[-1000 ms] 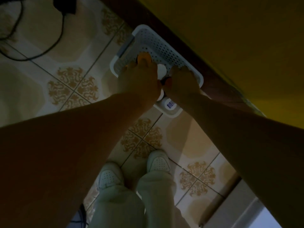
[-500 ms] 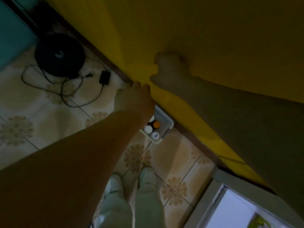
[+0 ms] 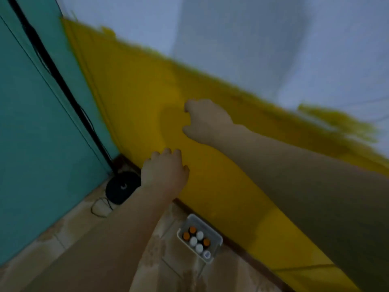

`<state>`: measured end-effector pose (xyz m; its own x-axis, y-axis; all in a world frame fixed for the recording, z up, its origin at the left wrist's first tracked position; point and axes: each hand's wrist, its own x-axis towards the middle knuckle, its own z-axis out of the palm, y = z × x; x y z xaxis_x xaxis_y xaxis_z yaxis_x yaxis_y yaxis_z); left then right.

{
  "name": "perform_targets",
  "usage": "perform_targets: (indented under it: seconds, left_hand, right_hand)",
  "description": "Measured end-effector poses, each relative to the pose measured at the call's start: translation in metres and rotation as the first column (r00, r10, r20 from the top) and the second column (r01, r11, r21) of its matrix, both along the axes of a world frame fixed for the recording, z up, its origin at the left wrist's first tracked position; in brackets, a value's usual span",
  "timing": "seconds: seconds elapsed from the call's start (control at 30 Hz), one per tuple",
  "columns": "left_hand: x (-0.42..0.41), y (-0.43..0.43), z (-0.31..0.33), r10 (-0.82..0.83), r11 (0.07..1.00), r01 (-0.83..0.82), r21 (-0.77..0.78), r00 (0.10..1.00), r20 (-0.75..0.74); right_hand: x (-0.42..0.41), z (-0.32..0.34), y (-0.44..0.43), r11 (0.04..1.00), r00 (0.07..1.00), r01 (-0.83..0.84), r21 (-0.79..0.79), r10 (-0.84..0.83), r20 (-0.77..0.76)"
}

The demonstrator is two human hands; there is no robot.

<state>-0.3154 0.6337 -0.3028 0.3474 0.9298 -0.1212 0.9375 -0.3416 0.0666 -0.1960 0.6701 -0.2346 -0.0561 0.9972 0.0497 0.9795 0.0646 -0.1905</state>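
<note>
Between grasps, apparently: left hand and right hand hover loosely curled, empty, before the yellow wall. Next, reach down toward six o'clock for the basket of bottles.

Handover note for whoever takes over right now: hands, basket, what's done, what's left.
Left hand: raised before the yellow wall, fingers loosely curled, nothing in its grip.
Right hand: higher up at the same wall, nothing visible in it.
Basket: on the floor against the wall, bottles upright inside.
Done: bottles are in the basket.
Left: probably something at the wall, where both hands are; blurred frame, unsure.
</note>
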Motion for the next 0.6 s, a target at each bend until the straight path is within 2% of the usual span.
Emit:
perform_targets:
  seconds: [0.33,0.43,0.6]
  left_hand:
    - [0.056,-0.087,0.195,-0.12,0.976,0.109,0.189,0.991,0.05]
    - [0.09,-0.121,0.236,-0.187,0.958,0.151,0.244,0.974,0.131]
    - [0.151,-0.202,0.281,-0.395,0.902,0.345,0.261,0.903,0.169]
  right_hand:
    - [0.053,0.224,-0.12,0.97,0.99,0.11,0.219,-0.125,0.058]
    - [0.084,0.271,-0.172,0.946,0.979,0.161,0.283,-0.189,0.074]
    - [0.133,0.322,-0.28,0.889,0.922,0.328,0.32,-0.375,0.098]
